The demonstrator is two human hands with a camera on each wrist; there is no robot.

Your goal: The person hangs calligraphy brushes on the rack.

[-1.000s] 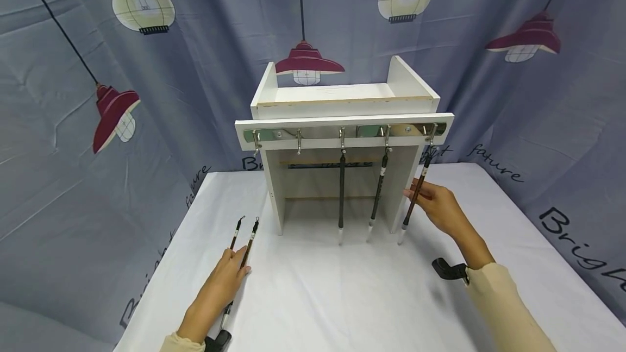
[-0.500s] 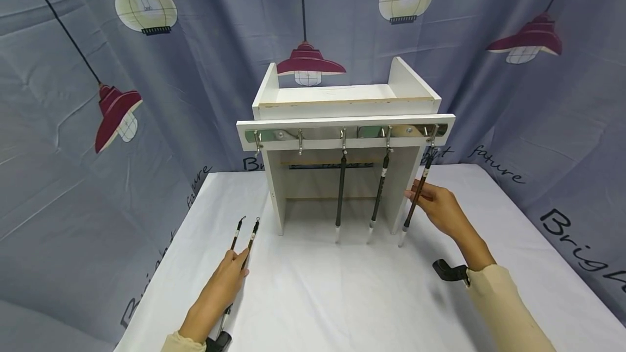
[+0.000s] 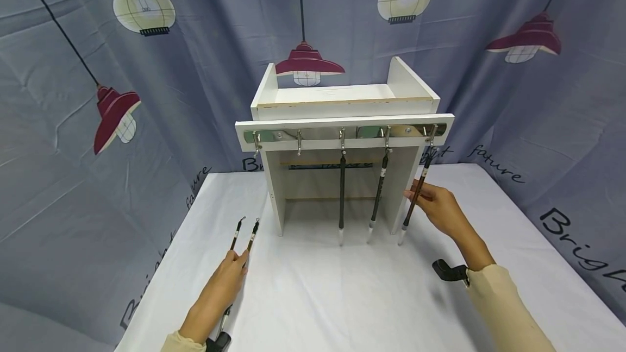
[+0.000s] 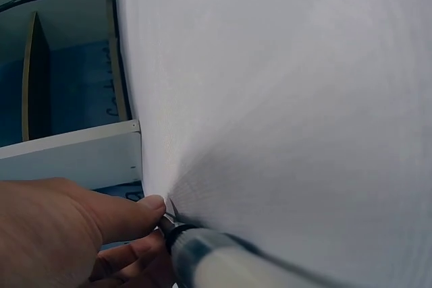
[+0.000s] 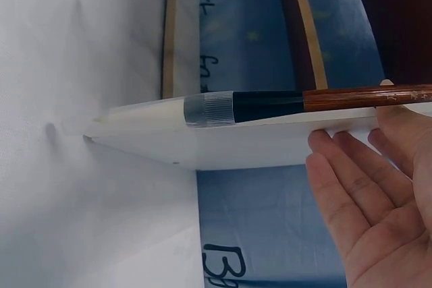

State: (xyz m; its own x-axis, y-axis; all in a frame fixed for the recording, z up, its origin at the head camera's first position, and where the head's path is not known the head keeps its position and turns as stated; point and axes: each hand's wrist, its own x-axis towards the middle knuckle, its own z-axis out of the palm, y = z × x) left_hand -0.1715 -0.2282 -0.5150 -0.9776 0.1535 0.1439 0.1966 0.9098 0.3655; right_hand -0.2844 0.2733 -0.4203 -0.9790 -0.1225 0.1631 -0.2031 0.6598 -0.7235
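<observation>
In the head view my left hand is low on the table and pinches a calligraphy brush by its handle. Thumb and fingers meet at that brush's shaft in the left wrist view, where its ferrule is large and close. A second brush lies beside it, partly hidden by the hand. My right hand is at the rack's right side panel, its fingers fairly straight and touching the panel's edge. In front of them hangs a brown-handled brush; whether the thumb touches it is unclear.
A white wooden rack stands on the white-covered table. Several hooks line its front rail; a dark brush and another brush hang there, while the left hook is bare. A patterned curtain encloses the table.
My left hand has shifted slightly leftward, its fingers now covering more of the brush's handle. The middle hanging brush has swung a little left and back. My right hand has stayed nearly still.
</observation>
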